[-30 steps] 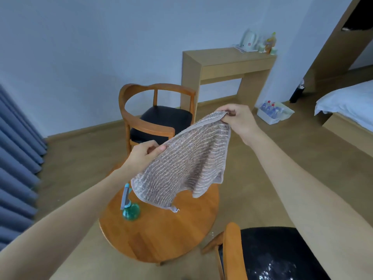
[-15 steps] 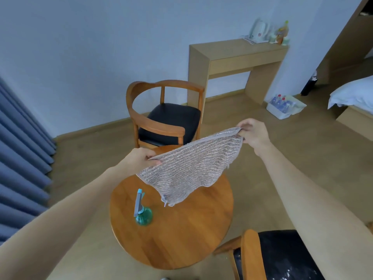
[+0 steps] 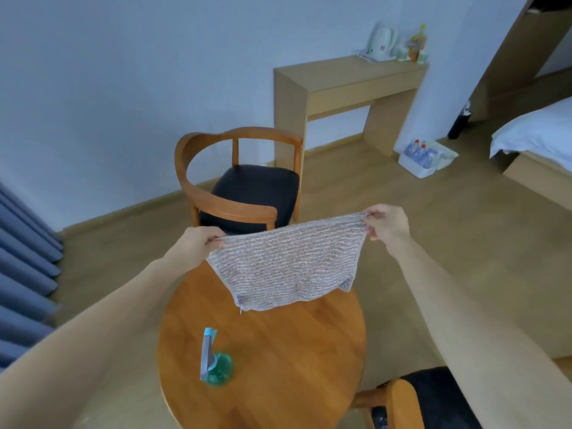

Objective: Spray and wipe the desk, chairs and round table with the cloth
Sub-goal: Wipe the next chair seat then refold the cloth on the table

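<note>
The person is holding the cloth [image 3: 286, 267] stretched in the air above the far part of the round table [image 3: 294, 360]. The left hand [image 3: 198, 246] is pinching its left top corner, fingers curled onto the fabric; the right hand [image 3: 385, 224] is pinching the right top corner likewise. The spray bottle [image 3: 213, 360] is standing upright on the table, near its left side. One chair [image 3: 244, 184] is standing beyond the table, and the desk [image 3: 346, 85] is sitting against the wall.

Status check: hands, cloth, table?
Both hands pinch cloth corners, spread above round table. Spray bottle upright on table, in the wiping path.
</note>
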`<action>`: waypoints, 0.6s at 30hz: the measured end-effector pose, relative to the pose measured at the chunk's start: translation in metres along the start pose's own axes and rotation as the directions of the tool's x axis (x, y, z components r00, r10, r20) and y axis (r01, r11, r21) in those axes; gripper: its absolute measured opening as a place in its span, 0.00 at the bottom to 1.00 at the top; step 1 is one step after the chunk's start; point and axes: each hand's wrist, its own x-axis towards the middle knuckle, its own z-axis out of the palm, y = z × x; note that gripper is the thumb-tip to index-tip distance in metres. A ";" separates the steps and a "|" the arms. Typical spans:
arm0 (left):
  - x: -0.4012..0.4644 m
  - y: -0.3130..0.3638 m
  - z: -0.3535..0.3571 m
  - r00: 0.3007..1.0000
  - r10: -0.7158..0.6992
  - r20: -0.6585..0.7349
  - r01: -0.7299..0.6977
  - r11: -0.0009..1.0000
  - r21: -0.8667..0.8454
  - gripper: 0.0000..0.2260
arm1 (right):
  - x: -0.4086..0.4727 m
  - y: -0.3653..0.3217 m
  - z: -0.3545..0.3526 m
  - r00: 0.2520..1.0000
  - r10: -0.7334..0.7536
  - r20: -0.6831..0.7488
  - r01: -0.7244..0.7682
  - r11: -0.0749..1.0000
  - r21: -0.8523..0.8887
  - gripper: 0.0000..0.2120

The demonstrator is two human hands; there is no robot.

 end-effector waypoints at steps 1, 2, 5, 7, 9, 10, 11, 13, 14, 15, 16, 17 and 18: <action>0.005 -0.001 0.002 1.000 0.000 -0.011 0.000 1.000 0.003 0.06 | 0.004 0.002 0.003 1.000 0.017 -0.008 -0.017 0.998 0.053 0.06; 0.009 0.000 0.003 0.999 -0.003 -0.036 0.002 1.000 -0.006 0.08 | 0.008 0.003 0.005 0.999 0.028 -0.019 -0.026 0.994 0.111 0.06; 0.014 0.005 0.005 0.985 -0.026 -0.170 0.013 0.997 -0.080 0.08 | 0.013 0.013 0.009 0.995 0.058 -0.076 -0.037 0.967 0.253 0.07; 0.013 0.005 0.008 0.975 -0.051 -0.218 0.025 0.993 -0.119 0.07 | 0.012 0.021 0.010 0.994 0.055 -0.096 -0.025 0.957 0.288 0.07; 0.007 0.004 0.014 0.975 -0.067 -0.212 0.036 0.988 -0.148 0.06 | 0.008 0.031 0.010 0.993 0.066 -0.100 -0.033 0.953 0.301 0.08; 0.003 0.003 0.018 0.976 -0.069 -0.206 0.037 0.987 -0.156 0.06 | 0.005 0.039 0.009 0.992 0.082 -0.101 -0.046 0.949 0.312 0.10; -0.002 0.002 0.024 0.979 -0.059 -0.196 0.029 0.988 -0.152 0.06 | 0.001 0.048 0.009 0.990 0.104 -0.096 -0.067 0.943 0.325 0.11; -0.015 0.000 0.039 0.989 -0.015 -0.147 -0.001 0.994 -0.109 0.07 | -0.007 0.070 0.010 0.985 0.157 -0.077 -0.122 0.932 0.341 0.12; -0.021 -0.001 0.048 0.994 -0.003 -0.108 -0.007 0.996 -0.087 0.07 | -0.010 0.083 0.011 0.981 0.183 -0.066 -0.151 0.928 0.340 0.12; -0.028 -0.003 0.057 0.998 0.005 -0.063 -0.009 0.997 -0.071 0.07 | -0.015 0.097 0.011 0.976 0.213 -0.050 -0.184 0.924 0.335 0.11; -0.035 -0.007 0.067 1.000 0.011 -0.016 -0.012 0.998 -0.057 0.07 | -0.019 0.112 0.013 0.969 0.244 -0.031 -0.220 0.916 0.336 0.11; -0.043 -0.011 0.077 0.999 0.011 0.034 -0.010 0.999 -0.032 0.07 | -0.025 0.127 0.014 0.961 0.277 -0.010 -0.258 0.908 0.330 0.11; -0.052 -0.014 0.088 0.997 0.008 0.079 -0.007 1.000 -0.009 0.08 | -0.031 0.143 0.015 0.953 0.304 0.012 -0.293 0.905 0.308 0.10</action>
